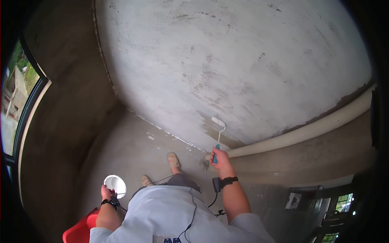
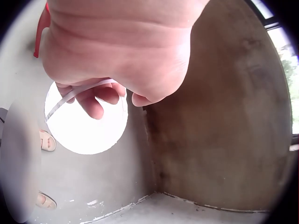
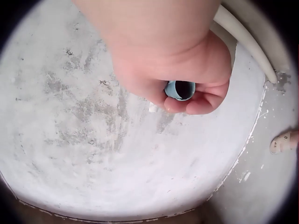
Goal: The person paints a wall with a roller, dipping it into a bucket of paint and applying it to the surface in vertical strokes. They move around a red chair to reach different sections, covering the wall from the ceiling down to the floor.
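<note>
My right hand (image 1: 221, 159) grips the blue handle of a paint roller (image 1: 218, 121). Its white sleeve lies against the lower part of the white-coated wall (image 1: 243, 69), beside a bare brownish patch near the pipe. In the right wrist view, the hollow end of the blue handle (image 3: 180, 91) shows between curled fingers. My left hand (image 1: 106, 192) holds a white bucket (image 1: 116, 181) by its thin bail handle (image 2: 57, 103), the fingers hooked under it. The bucket's inside looks bright white in the left wrist view.
A thick pale pipe (image 1: 300, 136) runs along the wall's foot to the right. On the left are a bare brown wall (image 1: 65, 105) and a window (image 1: 24, 101). A red plastic stool or chair (image 1: 81, 229) stands behind the left arm. White splashes mark the floor (image 1: 133, 150).
</note>
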Demonstrator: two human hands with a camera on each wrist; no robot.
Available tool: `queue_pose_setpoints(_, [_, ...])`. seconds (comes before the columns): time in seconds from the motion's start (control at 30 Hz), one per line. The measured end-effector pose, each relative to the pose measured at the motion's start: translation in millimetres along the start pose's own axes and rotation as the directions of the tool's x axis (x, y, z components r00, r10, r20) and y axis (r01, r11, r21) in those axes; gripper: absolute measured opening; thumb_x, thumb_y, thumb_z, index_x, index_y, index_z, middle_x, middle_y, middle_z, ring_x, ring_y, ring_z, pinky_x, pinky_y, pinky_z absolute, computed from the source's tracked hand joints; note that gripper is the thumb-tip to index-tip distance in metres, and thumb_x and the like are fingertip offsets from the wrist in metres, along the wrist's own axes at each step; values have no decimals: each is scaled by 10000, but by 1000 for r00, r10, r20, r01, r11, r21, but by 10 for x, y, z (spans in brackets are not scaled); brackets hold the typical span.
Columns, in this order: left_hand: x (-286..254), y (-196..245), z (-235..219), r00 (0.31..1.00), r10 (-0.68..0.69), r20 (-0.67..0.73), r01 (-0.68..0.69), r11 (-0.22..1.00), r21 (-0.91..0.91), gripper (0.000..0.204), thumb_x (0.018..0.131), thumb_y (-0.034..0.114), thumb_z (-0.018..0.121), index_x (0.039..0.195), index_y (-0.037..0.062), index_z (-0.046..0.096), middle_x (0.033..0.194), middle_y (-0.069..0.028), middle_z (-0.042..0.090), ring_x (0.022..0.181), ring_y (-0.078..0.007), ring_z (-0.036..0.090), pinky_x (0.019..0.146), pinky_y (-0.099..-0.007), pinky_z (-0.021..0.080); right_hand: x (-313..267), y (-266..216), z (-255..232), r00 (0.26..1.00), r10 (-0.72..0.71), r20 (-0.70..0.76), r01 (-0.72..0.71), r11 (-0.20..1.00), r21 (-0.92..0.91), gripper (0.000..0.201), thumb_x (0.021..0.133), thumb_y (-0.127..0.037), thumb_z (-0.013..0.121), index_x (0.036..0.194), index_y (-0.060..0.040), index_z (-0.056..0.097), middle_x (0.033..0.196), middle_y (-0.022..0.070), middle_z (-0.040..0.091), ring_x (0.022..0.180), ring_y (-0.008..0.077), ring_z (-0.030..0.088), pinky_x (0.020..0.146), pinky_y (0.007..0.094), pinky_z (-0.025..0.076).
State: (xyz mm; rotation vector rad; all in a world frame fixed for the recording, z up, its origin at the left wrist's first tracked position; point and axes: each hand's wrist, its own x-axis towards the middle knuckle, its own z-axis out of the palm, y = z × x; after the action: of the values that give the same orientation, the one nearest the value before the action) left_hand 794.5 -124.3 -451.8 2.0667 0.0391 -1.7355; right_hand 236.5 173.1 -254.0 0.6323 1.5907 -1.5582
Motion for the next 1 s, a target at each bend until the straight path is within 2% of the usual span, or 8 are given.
queue_pose_setpoints(0.27, [172,105,314,997,63,49,-69,991,116,337,782,333,566,1067,188,458,945,-18,417,769,-214,478,667,-403,386,240,46,-237,990,6,140,-18,996,90,273,930,-305,606,760,-127,488,618,-32,463,507,112,448,477,279,387])
queue_pose_setpoints(0.37, [141,62,294,995,98,30,-101,987,128,341,805,349,552,1090,188,456,960,-23,418,806,-237,499,684,-440,389,519,37,-205,984,93,154,-107,991,84,270,936,-301,595,762,-130,478,614,-40,452,507,104,442,474,267,369])
queue_pose_setpoints(0.43, [123,49,243,995,101,21,-102,988,113,345,805,351,553,1093,189,456,961,-25,418,805,-238,499,681,-447,391,752,1,-200,939,255,232,-312,915,254,238,938,-264,586,773,-133,476,614,-39,449,504,97,436,472,259,343])
queue_pose_setpoints(0.53, [21,-12,156,993,110,-28,-107,990,95,339,803,352,561,1084,188,466,964,-31,416,793,-232,484,678,-441,406,1016,-28,-162,910,333,246,-399,864,306,217,945,-215,552,770,-124,463,594,-17,445,479,117,417,458,273,350])
queue_pose_setpoints(0.67, [-35,-138,1,984,134,-115,-135,991,-3,324,814,361,556,1067,173,481,959,-45,412,782,-219,452,654,-410,431,1314,-54,-50,907,323,270,-387,890,239,199,930,-178,562,768,-117,463,603,-34,443,499,84,429,467,256,347])
queue_pose_setpoints(0.8, [21,-290,-275,968,174,-181,-178,984,-6,319,830,381,531,1044,147,492,905,-61,423,739,-208,457,584,-394,448,1770,-47,-46,865,432,256,-482,857,184,244,919,-150,544,709,-110,426,574,-22,418,488,104,411,466,276,344])
queue_pose_setpoints(0.9, [-524,-403,-239,966,177,-188,-173,984,41,325,837,394,509,1024,129,497,854,-71,431,680,-207,472,538,-389,447,1911,-135,45,842,473,259,-520,840,156,287,911,-133,530,657,-105,402,550,-10,395,479,123,396,465,294,334])
queue_pose_setpoints(1.0, [-803,-552,-295,936,187,-298,-193,981,9,329,849,403,486,1012,118,500,813,-72,436,633,-212,482,513,-395,442,2078,-162,68,787,559,261,-608,775,174,303,899,-101,520,632,-96,378,538,-2,383,473,120,391,465,311,320])
